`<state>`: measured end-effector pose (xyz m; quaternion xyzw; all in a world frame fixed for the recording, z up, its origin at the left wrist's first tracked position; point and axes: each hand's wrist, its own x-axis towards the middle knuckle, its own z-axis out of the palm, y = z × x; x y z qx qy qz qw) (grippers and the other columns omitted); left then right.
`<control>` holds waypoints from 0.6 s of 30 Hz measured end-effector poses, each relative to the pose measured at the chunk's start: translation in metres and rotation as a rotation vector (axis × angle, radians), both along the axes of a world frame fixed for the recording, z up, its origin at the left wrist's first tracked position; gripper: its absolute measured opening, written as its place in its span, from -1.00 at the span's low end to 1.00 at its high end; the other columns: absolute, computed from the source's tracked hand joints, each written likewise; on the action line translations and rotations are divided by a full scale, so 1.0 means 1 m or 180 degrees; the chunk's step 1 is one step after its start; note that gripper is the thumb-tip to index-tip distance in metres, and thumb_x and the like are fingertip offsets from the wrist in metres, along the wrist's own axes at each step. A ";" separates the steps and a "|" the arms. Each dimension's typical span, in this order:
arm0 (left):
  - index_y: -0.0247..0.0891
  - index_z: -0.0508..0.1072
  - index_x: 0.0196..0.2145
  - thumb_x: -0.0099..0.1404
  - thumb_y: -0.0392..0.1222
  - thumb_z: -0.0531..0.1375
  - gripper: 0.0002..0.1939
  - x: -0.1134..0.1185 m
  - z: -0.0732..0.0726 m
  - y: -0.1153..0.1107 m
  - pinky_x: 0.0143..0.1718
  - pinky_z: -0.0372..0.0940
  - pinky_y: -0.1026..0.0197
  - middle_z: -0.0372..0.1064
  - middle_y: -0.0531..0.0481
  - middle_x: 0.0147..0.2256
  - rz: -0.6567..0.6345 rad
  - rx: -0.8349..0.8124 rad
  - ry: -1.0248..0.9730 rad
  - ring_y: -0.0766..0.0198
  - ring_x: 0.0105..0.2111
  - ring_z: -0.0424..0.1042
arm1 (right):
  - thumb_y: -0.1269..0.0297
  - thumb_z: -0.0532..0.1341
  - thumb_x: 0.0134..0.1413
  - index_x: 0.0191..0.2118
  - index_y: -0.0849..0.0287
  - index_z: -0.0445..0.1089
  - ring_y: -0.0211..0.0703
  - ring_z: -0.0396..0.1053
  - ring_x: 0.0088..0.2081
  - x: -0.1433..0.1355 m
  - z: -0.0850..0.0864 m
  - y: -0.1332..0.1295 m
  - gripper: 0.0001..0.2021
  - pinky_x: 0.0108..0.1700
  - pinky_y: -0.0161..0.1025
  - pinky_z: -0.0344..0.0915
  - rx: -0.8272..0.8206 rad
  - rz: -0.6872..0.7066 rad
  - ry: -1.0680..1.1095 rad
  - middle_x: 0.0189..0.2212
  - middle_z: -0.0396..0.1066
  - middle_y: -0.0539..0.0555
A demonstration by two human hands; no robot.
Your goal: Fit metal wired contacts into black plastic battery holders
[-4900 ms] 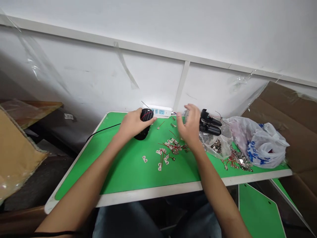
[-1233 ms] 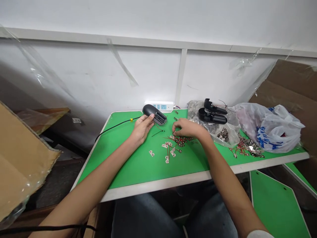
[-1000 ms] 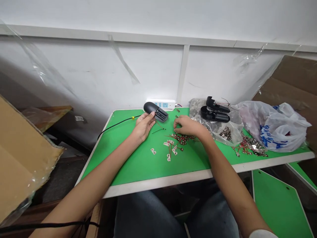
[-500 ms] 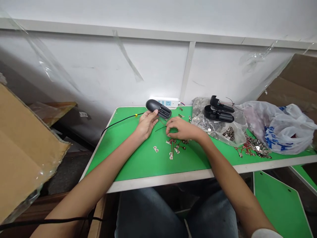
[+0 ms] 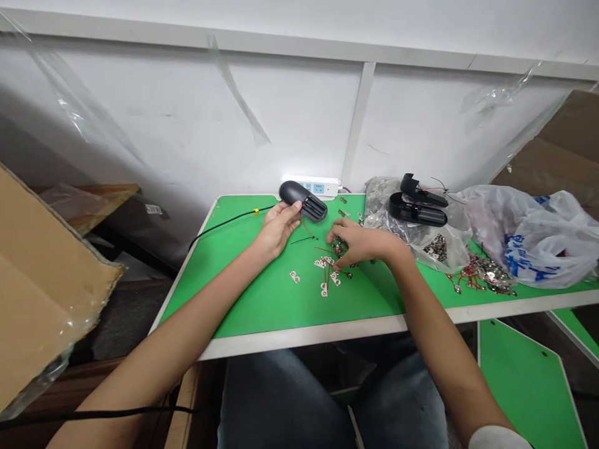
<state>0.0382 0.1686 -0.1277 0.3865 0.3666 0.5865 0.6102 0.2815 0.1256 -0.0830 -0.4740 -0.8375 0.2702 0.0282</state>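
In my left hand [image 5: 277,232] is a black plastic battery housing [image 5: 303,201], rounded at one end and slotted like a battery compartment at the other. A thin red and black wire [image 5: 306,237] dangles from its underside over the green table. My right hand [image 5: 358,243] hovers at a loose pile of small metal contacts with red wires [image 5: 337,248], thumb and fingers apart, no held thing visible. Part of that pile is hidden under the hand. Flat silver contact plates [image 5: 324,288] lie just in front, and one separate plate [image 5: 294,277] sits further left.
Two more black housings [image 5: 416,209] rest on a clear bag at the right. Beside them are a heap of wired contacts [image 5: 489,274] and a white plastic bag [image 5: 538,240]. A power strip [image 5: 318,186] stands by the wall. A black cable [image 5: 224,221] crosses the table's left side.
My right hand has moved right, away from the wire at the housing, and its fingers have spread over the contact pile. The left hand still grips the housing.
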 end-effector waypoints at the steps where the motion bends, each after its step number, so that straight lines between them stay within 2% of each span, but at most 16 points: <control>1: -0.23 0.52 -0.22 0.00 0.00 0.62 -0.50 0.000 0.000 0.000 -0.22 0.30 0.24 0.58 -0.03 -0.24 -0.0013 0.0009 0.0009 0.25 -0.24 0.51 | 0.09 0.54 -0.18 0.03 0.00 0.42 0.13 0.38 0.09 -0.002 0.000 -0.001 -0.40 -0.13 -0.17 0.40 0.0025 -0.0020 -0.0030 0.19 0.25 0.16; 7: -0.22 0.52 -0.27 0.03 -0.01 0.61 -0.54 0.000 0.001 0.000 -0.24 0.32 0.23 0.58 -0.05 -0.23 0.0011 -0.0026 -0.0052 0.23 -0.24 0.50 | -0.02 0.48 0.00 0.05 0.04 0.41 0.20 0.35 0.15 -0.007 0.000 0.000 -0.47 0.00 -0.11 0.40 0.0147 -0.0098 -0.0029 0.15 0.31 0.19; 11: -0.23 0.48 -0.30 0.01 -0.04 0.62 -0.54 0.000 0.002 0.000 -0.22 0.32 0.23 0.57 -0.03 -0.24 0.0063 -0.0073 -0.0119 0.25 -0.24 0.50 | -0.01 0.48 0.03 0.01 0.09 0.47 0.20 0.39 0.11 -0.004 0.003 0.002 -0.52 0.02 -0.07 0.39 0.0180 -0.0039 0.0142 0.12 0.37 0.21; 15: -0.23 0.45 -0.31 -0.01 -0.02 0.62 -0.50 0.000 0.003 -0.001 -0.24 0.31 0.27 0.56 -0.01 -0.27 0.0067 -0.0105 -0.0077 0.27 -0.26 0.51 | 0.11 0.42 0.14 -0.08 0.05 0.55 0.12 0.36 0.14 -0.004 0.015 0.000 -0.74 0.17 -0.05 0.30 0.0234 0.0398 0.0360 -0.01 0.47 0.12; 18: -0.23 0.46 -0.31 0.01 -0.01 0.61 -0.52 0.000 0.004 -0.002 -0.24 0.29 0.28 0.56 0.04 -0.29 0.0002 -0.0087 -0.0096 0.30 -0.28 0.51 | 0.12 0.41 0.16 -0.07 -0.02 0.59 0.04 0.39 0.06 -0.008 0.021 -0.004 -0.77 0.12 -0.09 0.31 0.0020 0.0726 0.0534 -0.06 0.51 0.06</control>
